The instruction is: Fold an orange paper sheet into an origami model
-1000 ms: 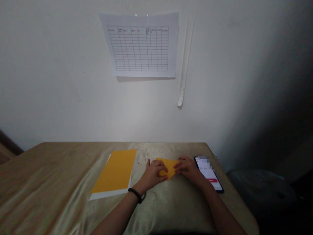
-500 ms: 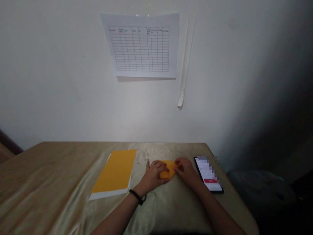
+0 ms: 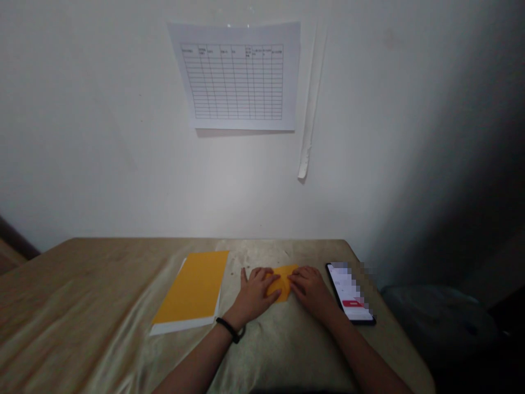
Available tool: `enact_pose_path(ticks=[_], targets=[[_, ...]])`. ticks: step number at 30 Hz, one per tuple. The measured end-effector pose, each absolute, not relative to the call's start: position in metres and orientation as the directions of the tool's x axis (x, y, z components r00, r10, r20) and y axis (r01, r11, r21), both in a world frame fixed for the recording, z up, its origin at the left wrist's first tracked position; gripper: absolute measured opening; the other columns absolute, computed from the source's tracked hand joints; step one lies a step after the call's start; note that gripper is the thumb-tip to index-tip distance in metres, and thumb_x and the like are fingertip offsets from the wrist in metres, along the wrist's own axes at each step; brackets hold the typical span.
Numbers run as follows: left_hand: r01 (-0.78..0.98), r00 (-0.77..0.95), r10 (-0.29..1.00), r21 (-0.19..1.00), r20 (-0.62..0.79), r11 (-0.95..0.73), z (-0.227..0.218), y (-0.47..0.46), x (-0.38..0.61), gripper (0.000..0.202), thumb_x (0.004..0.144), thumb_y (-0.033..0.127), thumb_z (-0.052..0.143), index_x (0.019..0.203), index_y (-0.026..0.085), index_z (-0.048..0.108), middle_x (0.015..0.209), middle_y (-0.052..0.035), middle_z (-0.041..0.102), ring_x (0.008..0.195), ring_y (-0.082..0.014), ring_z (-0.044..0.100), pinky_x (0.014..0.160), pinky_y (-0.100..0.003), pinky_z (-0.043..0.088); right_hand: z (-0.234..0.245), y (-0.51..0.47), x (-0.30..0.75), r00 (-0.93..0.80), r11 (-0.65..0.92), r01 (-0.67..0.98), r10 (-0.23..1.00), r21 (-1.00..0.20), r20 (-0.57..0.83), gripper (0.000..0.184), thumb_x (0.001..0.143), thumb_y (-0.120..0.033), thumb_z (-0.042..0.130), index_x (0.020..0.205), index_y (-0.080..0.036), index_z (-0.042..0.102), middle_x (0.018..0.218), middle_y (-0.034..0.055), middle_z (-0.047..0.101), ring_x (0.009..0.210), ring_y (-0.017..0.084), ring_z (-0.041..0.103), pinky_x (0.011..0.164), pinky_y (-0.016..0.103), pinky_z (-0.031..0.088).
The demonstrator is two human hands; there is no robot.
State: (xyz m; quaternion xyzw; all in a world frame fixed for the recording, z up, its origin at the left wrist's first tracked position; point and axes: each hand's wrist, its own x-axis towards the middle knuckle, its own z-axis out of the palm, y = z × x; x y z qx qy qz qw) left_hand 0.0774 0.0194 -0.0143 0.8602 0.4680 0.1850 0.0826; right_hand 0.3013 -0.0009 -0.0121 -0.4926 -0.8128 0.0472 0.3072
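Observation:
A small folded piece of yellow-orange paper (image 3: 283, 284) lies on the cloth between my two hands. My left hand (image 3: 255, 294) grips its left side, thumb low and index finger higher, with the little finger raised away. From the right, my right hand (image 3: 312, 289) pinches the paper near its middle, thumb and fingertips drawn together. Parts of the paper's left and right edges are hidden under my fingers. A black band (image 3: 229, 329) circles my left wrist.
Left of my hands lies a stack of yellow-orange and white sheets (image 3: 192, 287). A phone (image 3: 350, 295) with a lit screen rests at the right. Wrinkled gold cloth (image 3: 102, 295) covers the table, which meets a wall bearing a printed table sheet (image 3: 240, 82).
My right fingertips have moved slightly left, inward over the folded paper. The paper has turned a little and its outline differs. My left hand has shifted slightly left.

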Motion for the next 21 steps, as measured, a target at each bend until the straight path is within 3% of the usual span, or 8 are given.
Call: enact_pose_path(ticks=[21], targets=[[0.749,0.508,0.835,0.37,0.213,-0.55,-0.014,0.022,0.073,0.044,0.087,0.044,0.067,0.128,0.031,0.06,0.139,-0.0075,0.058,0.132,-0.0309,0.047,0.114,-0.072,-0.002,-0.027,-0.002,0.294,-0.311,0.472,0.803,0.853,-0.364,0.42,0.025,0.095,-0.027,0.057,0.116,-0.028,0.07,0.118,0.0063,0.069,0.116,0.025,0.058,0.103,0.045,0.041]])
